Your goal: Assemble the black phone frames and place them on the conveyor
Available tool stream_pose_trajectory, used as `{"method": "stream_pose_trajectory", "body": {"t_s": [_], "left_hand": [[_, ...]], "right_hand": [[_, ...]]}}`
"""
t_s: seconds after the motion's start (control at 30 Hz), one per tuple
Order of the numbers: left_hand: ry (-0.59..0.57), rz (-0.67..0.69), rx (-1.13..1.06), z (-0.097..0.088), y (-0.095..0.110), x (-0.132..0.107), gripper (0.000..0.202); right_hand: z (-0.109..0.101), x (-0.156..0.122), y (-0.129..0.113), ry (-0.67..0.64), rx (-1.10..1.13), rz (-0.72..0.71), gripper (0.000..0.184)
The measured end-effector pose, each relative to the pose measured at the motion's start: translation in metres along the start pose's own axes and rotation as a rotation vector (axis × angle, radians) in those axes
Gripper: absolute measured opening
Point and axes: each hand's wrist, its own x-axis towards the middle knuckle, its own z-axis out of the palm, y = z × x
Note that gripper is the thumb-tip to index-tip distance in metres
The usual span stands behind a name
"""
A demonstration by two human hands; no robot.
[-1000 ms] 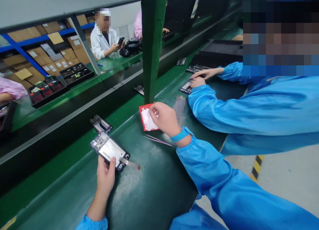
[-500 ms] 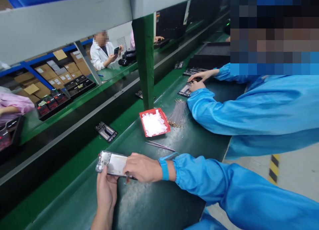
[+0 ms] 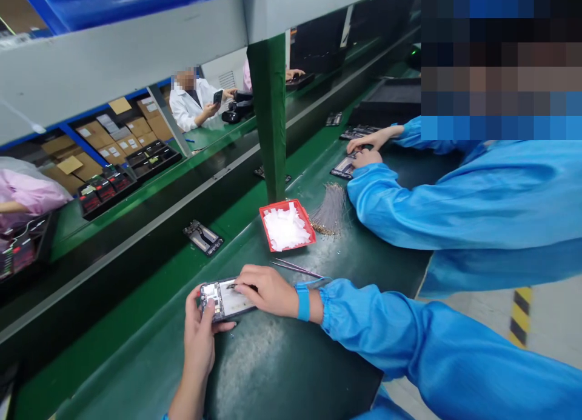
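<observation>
My left hand grips one end of an opened phone housing, thumb on top near the circuit parts and fingers around the edge. The housing is tilted above the green mat, its pale inner bay facing up. Over that bay, my right hand, with a blue band at the wrist, pinches a small dark strip too small to name. Tweezers lie on the mat just beyond my right hand. Behind them stands a red tray full of white paper pieces.
A bundle of thin cables lies beside the tray. Another phone housing rests on the green conveyor. A green post rises behind the tray. At right, a co-worker's hands handle another housing; their blue sleeve reaches over the bench.
The phone housing has tilted and shifted slightly right in my left hand. My right hand has moved from its lower right end up over the pale bay. The view has shifted a little.
</observation>
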Motion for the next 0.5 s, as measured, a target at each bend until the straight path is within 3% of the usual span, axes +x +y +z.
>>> {"method": "stream_pose_trajectory", "body": {"t_s": [0.2, 0.33, 0.5], "left_hand": [[-0.101, 0.005, -0.024, 0.0, -0.009, -0.005, 0.059], [-0.175, 0.046, 0.015, 0.007, -0.007, -0.016, 0.07], [-0.111, 0.036, 0.083, 0.015, -0.002, -0.023, 0.076]], "right_hand": [[-0.002, -0.008, -0.008, 0.043, 0.035, -0.079, 0.019], [-0.003, -0.011, -0.011, -0.013, -0.004, -0.064, 0.016], [-0.001, -0.011, -0.01, -0.043, -0.001, -0.074, 0.019]]}}
